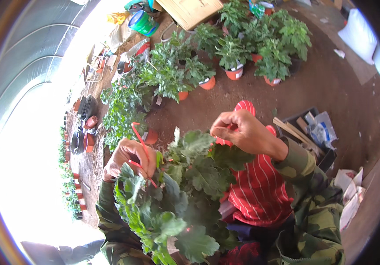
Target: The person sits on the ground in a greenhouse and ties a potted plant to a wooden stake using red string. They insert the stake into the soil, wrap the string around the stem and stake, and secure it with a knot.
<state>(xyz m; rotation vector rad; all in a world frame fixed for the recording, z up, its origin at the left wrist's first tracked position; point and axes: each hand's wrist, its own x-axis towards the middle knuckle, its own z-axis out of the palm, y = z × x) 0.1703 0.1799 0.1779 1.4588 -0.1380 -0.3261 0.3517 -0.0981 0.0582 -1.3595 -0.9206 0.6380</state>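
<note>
A leafy green plant (203,169) stands close before me, its foliage between my two hands. At its left side my left hand (132,159) has its fingers closed on a thin red tie (140,137), whose ends stick out above and below the fingers. My right hand (238,131) is above the plant's right side, thumb and fingertips pinched together. A bit of red shows at those fingers, but whether it is a held tie or the red cloth behind cannot be told. The leaves hide the plant's stems and pot.
Potted plants (233,54) stand in an arc on the soil floor ahead and to the left. A black crate (328,159) with wood strips and plastic lies right. A cardboard box (190,11), a green bucket (143,23) and a white sack (358,36) lie farther off.
</note>
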